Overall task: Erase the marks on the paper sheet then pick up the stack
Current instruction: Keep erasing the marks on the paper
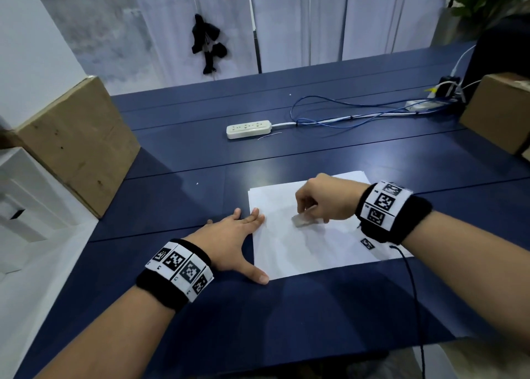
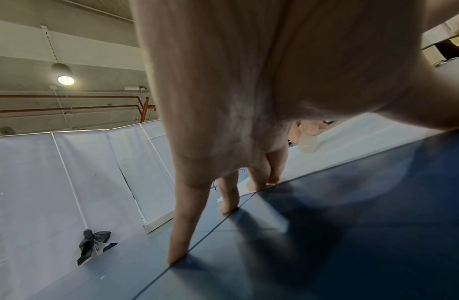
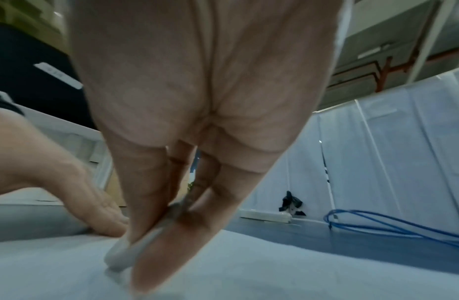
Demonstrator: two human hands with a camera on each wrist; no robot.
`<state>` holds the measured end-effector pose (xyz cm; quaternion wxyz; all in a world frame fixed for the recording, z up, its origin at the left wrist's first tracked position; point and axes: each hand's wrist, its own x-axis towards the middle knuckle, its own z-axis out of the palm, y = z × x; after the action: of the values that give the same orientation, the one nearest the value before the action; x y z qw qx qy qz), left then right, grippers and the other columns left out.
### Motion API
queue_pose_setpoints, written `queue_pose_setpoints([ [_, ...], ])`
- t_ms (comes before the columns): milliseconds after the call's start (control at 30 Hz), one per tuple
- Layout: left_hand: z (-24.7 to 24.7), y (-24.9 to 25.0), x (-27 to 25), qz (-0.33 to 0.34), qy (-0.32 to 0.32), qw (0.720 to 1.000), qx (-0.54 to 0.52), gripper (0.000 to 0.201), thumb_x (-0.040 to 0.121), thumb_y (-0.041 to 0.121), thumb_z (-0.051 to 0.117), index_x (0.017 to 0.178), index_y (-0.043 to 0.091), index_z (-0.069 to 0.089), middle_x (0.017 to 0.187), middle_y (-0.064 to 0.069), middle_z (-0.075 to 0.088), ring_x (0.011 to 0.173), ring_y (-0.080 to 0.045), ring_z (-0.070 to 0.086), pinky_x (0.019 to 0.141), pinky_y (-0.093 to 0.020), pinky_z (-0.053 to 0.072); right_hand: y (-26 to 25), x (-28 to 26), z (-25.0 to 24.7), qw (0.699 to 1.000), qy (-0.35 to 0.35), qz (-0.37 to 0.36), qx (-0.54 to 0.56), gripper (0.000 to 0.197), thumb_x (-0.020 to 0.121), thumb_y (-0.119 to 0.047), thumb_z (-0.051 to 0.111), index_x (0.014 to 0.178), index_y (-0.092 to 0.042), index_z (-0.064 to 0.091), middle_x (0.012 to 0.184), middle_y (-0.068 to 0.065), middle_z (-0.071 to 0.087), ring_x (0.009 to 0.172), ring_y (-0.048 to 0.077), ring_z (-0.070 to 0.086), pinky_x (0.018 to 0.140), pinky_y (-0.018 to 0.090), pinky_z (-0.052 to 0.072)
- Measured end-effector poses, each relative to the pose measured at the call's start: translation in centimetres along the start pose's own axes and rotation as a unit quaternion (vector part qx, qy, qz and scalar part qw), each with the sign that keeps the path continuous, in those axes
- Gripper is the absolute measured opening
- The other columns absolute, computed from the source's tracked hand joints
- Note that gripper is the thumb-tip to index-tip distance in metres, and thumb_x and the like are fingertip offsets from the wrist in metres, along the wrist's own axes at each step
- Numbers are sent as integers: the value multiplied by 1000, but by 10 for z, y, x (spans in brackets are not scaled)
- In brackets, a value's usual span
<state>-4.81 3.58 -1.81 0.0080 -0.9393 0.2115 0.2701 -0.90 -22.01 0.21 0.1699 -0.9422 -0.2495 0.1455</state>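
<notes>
A stack of white paper sheets (image 1: 309, 246) lies on the dark blue table (image 1: 286, 160). My right hand (image 1: 321, 203) pinches a whitish eraser (image 1: 301, 220) and presses it onto the top sheet near its middle. In the right wrist view the eraser (image 3: 130, 251) sits between thumb and fingers against the paper (image 3: 274, 274). My left hand (image 1: 238, 235) lies flat with straight spread fingers at the stack's left edge, fingertips (image 2: 177, 257) down on the table (image 2: 326, 223), thumb along the stack's near-left corner. No marks are plainly visible on the sheet.
A white power strip (image 1: 249, 129) with blue and white cables (image 1: 344, 114) lies further back on the table. Cardboard boxes stand at the left (image 1: 74, 146) and right (image 1: 499, 111) edges. A white curtain (image 1: 301, 20) hangs behind. A black cord (image 1: 413, 286) trails from my right wrist.
</notes>
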Motion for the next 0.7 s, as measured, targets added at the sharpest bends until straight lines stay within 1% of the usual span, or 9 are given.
queue_pose_setpoints([
  [67, 0, 0, 0, 0, 4, 1000, -1, 139, 54, 88, 68, 159, 36, -7, 163, 25, -13, 153, -13, -12, 116, -70, 12, -2, -9, 1, 998, -58, -20, 19, 19, 85, -38, 75, 83, -19, 70, 75, -1, 73, 59, 17, 71, 64, 29, 58],
  [167, 1, -1, 1, 2, 6, 1000, -3, 140, 54, 88, 69, 159, 35, -7, 163, 25, -13, 153, -13, -12, 115, -70, 11, -9, -26, 9, 985, -165, -34, 27, 23, 81, -43, 78, 85, -21, 71, 73, -7, 71, 59, 13, 70, 63, 23, 55],
  [233, 1, 0, 0, 3, 6, 1000, -2, 139, 55, 87, 69, 159, 35, -7, 163, 25, -13, 153, -14, -12, 115, -70, 12, -8, -22, 8, 990, -138, -27, 1, 29, 79, -49, 78, 86, -22, 69, 70, -9, 69, 57, 11, 69, 62, 22, 53],
  [333, 0, 0, 0, 4, 7, 1000, -2, 139, 55, 87, 69, 159, 35, -6, 163, 25, -13, 153, -14, -12, 115, -71, 12, 0, -4, 1, 999, -21, -1, -26, 34, 81, -52, 75, 83, -20, 66, 71, -3, 71, 55, 14, 69, 65, 31, 58],
  [400, 1, 0, 0, 4, 8, 1000, -5, 139, 55, 87, 70, 159, 35, -6, 163, 25, -13, 153, -14, -12, 115, -71, 12, 4, 0, -1, 999, 17, 12, -33, 33, 84, -52, 71, 81, -20, 64, 72, 0, 73, 55, 14, 68, 65, 33, 58],
  [467, 1, 0, 0, 5, 9, 1000, -7, 139, 54, 87, 70, 159, 35, -6, 163, 25, -12, 153, -14, -12, 115, -71, 11, 4, -8, 0, 1000, -13, 7, -5, 31, 85, -49, 70, 81, -19, 63, 75, 1, 73, 56, 14, 69, 65, 31, 57],
  [600, 1, -1, 0, 4, 8, 1000, -6, 139, 54, 88, 69, 159, 35, -6, 163, 25, -13, 153, -13, -12, 115, -71, 12, -7, -30, 4, 985, -168, -23, 14, 23, 84, -42, 75, 84, -20, 66, 74, -4, 71, 59, 13, 71, 67, 26, 55],
  [633, 1, -1, 0, 4, 8, 1000, -5, 139, 54, 88, 69, 159, 35, -6, 163, 25, -13, 153, -13, -12, 115, -70, 12, -7, -29, 4, 986, -165, -24, 3, 21, 84, -40, 75, 85, -21, 66, 74, -6, 70, 60, 13, 71, 65, 24, 54],
  [700, 0, 0, 0, 3, 7, 1000, -3, 139, 55, 87, 70, 159, 35, -6, 163, 25, -13, 153, -12, -12, 116, -70, 12, -4, -17, 2, 995, -98, -12, -19, 21, 85, -40, 74, 88, -21, 67, 76, -4, 72, 61, 14, 71, 62, 25, 53],
])
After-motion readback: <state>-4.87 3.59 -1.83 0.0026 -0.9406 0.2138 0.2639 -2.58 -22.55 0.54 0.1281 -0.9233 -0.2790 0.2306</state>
